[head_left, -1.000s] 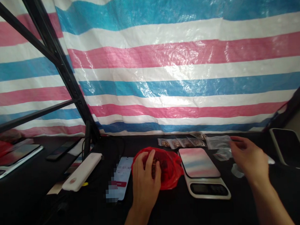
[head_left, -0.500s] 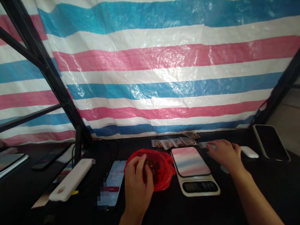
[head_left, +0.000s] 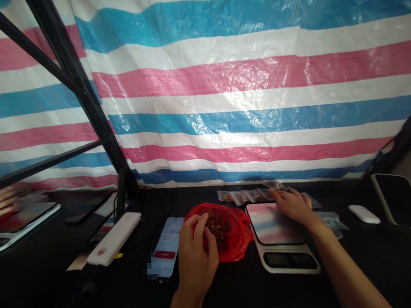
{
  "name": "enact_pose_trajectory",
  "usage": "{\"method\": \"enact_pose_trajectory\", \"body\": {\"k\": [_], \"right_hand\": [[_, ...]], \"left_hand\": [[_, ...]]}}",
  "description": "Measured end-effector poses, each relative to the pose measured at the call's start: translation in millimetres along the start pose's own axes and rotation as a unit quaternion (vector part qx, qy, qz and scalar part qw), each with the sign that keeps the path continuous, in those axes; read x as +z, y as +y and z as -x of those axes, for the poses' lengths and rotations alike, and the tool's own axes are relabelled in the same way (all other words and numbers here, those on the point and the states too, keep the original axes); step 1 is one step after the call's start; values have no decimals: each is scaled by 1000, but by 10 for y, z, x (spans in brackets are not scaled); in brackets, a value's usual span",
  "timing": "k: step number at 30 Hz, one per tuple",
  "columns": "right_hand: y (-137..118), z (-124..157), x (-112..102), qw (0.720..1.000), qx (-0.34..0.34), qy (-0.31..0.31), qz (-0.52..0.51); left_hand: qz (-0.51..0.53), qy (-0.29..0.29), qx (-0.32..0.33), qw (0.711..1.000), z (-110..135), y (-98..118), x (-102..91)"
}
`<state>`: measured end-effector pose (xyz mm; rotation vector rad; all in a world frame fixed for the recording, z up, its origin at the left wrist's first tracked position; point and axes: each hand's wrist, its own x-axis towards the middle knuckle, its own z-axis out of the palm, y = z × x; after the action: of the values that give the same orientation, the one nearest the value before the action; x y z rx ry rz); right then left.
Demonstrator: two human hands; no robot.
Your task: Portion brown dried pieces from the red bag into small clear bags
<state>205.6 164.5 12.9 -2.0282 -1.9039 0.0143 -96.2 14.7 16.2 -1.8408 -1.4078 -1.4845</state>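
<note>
My left hand [head_left: 196, 256] curls over the near rim of a red plastic bag [head_left: 238, 232], its fingertips pinched among the brown pieces [head_left: 219, 227] inside; what they grip is hidden. Fingers stretched flat, my right hand [head_left: 292, 204] lies on the far right corner of the white kitchen scale [head_left: 280, 241]. Its fingertips point at a row of small filled clear packets [head_left: 248, 195] along the tarp. Loose empty clear bags [head_left: 333, 222] lie right of the scale.
A lit phone [head_left: 168, 246] and a white power bank [head_left: 114, 237] lie left of the bag. A white mouse [head_left: 364, 214] and a dark tablet [head_left: 398, 200] sit at right. A black frame post [head_left: 87, 100] rises at left. Another person's hand [head_left: 1, 201] shows far left.
My right hand moved left from the clear bags onto the scale's far corner. My left hand stayed in the red bag. The camera swung slightly.
</note>
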Motion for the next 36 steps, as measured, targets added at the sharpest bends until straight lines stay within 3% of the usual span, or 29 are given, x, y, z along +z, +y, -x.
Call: {"method": "enact_pose_trajectory", "body": {"k": [5, 9, 11, 13, 15, 17, 21, 26, 30, 36], "right_hand": [[28, 40, -131, 998, 12, -9, -55], [-152, 360, -404, 991, -20, 20, -134], [-357, 600, -505, 947, -107, 106, -285], [-598, 827, -557, 912, -198, 150, -326], [-821, 993, -566, 893, -283, 158, -312], [-980, 1085, -551, 886, -329, 147, -292], [-1099, 1138, -509, 886, -356, 130, -267], [-1116, 1157, -481, 886, -363, 137, -253], [-1156, 1189, -491, 880, -373, 153, -252], [-1201, 1202, -523, 876, -377, 167, -250]], "left_hand": [[19, 16, 3, 1000, 10, -25, -42], [117, 7, 7, 993, -5, 54, -55], [202, -33, -35, 978, -33, 149, -43], [292, -74, -150, 942, -72, 253, -21], [377, -100, -253, 886, -117, 332, 5], [437, -110, -311, 837, -161, 367, 23], [490, -116, -363, 784, -231, 336, 17], [512, -113, -408, 748, -250, 267, -2], [542, -110, -406, 728, -202, 219, 13], [551, -104, -386, 733, -166, 185, 21]]}}
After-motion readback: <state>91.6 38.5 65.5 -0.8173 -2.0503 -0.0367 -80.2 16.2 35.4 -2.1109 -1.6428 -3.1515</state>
